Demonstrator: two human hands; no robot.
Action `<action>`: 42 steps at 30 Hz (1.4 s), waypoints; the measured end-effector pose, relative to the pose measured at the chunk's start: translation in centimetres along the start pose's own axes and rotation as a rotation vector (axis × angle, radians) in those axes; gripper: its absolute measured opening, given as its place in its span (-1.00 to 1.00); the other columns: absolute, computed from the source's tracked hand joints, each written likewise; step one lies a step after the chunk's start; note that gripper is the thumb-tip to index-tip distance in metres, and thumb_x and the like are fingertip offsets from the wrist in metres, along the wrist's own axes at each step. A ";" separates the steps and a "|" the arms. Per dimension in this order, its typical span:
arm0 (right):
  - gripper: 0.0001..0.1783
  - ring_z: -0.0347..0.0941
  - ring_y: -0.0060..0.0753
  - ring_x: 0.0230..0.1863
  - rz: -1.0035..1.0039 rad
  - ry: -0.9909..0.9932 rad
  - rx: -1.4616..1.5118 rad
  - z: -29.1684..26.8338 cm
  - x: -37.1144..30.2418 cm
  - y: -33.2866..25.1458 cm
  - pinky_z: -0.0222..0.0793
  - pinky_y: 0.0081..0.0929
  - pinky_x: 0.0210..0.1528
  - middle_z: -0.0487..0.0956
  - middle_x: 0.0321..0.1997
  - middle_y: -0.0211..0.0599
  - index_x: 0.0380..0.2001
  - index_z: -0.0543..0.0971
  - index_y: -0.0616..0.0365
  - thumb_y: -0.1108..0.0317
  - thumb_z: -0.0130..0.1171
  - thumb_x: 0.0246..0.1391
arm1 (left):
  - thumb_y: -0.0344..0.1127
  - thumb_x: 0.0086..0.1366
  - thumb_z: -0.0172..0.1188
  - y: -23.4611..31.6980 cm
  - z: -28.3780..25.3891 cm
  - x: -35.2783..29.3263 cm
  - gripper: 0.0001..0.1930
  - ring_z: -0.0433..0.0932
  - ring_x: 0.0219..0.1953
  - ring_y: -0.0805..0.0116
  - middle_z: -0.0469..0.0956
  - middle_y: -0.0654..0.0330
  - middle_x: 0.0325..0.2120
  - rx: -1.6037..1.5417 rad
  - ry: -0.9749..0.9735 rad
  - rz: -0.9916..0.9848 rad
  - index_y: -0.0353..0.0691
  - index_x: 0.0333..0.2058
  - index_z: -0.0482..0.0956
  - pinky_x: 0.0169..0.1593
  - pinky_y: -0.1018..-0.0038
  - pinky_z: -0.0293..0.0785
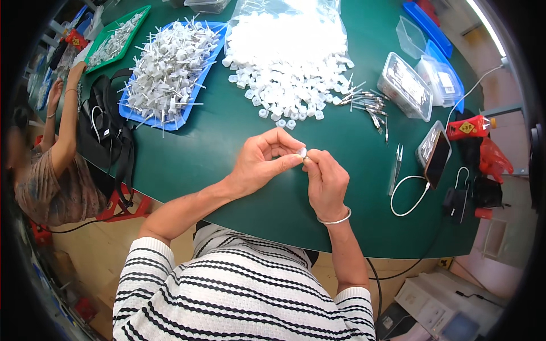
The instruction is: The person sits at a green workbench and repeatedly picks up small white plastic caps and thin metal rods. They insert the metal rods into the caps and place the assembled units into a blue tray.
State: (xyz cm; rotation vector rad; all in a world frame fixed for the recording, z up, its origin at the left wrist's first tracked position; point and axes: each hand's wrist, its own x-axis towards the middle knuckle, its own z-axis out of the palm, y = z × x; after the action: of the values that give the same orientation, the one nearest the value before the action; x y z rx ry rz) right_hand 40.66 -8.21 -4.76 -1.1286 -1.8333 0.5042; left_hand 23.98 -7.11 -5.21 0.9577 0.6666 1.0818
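Note:
Above the table's near part, my left hand (259, 161) pinches a small white plastic cap (302, 152) between thumb and fingertips. My right hand (327, 181), with a white bracelet at the wrist, meets it from the right. Its thumb and forefinger are pressed together just under the cap; what they grip is mostly hidden and too small to make out. Beyond both hands lies a heap of similar white caps (284, 85), spilling from a clear plastic bag (287, 7). Several thin metal pins (369, 105) are scattered to the right of the heap.
A blue tray (185, 113) piled with white parts on metal stems stands left, a green tray (126, 44) beyond it. A black bag (105, 122) lies at the left edge. To the right are tweezers (396, 167), clear boxes (405, 85) and a phone (437, 159) with a white cable.

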 end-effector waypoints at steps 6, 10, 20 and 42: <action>-0.90 0.39 -0.55 -0.55 0.300 -0.112 0.300 -0.1 -0.3 0.1 0.31 -0.58 -0.50 0.47 -0.54 -0.37 -0.35 0.50 0.27 0.43 0.10 0.15 | -0.53 0.20 0.19 0.2 -0.1 0.0 -0.81 0.51 -0.23 0.52 0.49 0.20 -0.29 0.227 0.008 0.086 -0.39 -0.20 0.47 -0.11 0.59 0.46; -0.83 0.37 -0.64 -0.47 0.390 -0.226 0.787 -0.3 0.3 1.3 0.32 -0.66 -0.41 0.48 -0.50 -0.41 -0.30 0.52 0.27 0.36 0.05 0.21 | -0.51 0.18 0.21 2.1 0.3 0.0 -0.79 0.52 -0.25 0.50 0.51 0.19 -0.32 0.239 -0.029 0.083 -0.40 -0.20 0.50 -0.11 0.58 0.47; -0.81 0.38 -0.63 -0.44 0.479 -0.456 1.007 -0.8 0.0 1.9 0.33 -0.65 -0.34 0.48 -0.49 -0.38 -0.30 0.52 0.27 0.34 0.05 0.22 | -0.50 0.06 0.28 5.5 -0.4 0.5 -0.89 0.55 -0.35 0.41 0.56 0.18 -0.39 0.908 -0.194 0.512 -0.29 -0.39 0.59 -0.32 0.53 0.46; -0.85 0.44 -0.58 -0.32 0.352 -0.035 0.095 -6.6 1.0 4.0 0.31 -0.62 -0.30 0.58 -0.37 -0.33 -0.30 0.61 0.21 0.44 0.13 0.07 | -0.44 0.13 0.24 11.2 -4.3 -5.9 -0.94 0.45 -0.45 0.61 0.55 0.27 -0.52 0.565 -0.125 -0.098 -0.30 -0.46 0.56 -0.34 0.64 0.37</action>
State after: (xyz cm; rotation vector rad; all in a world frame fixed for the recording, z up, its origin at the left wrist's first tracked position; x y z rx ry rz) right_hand 48.04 -6.01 -3.73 -1.3914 -1.6265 0.8088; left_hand 13.64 -9.56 2.83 1.4465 0.9285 0.7468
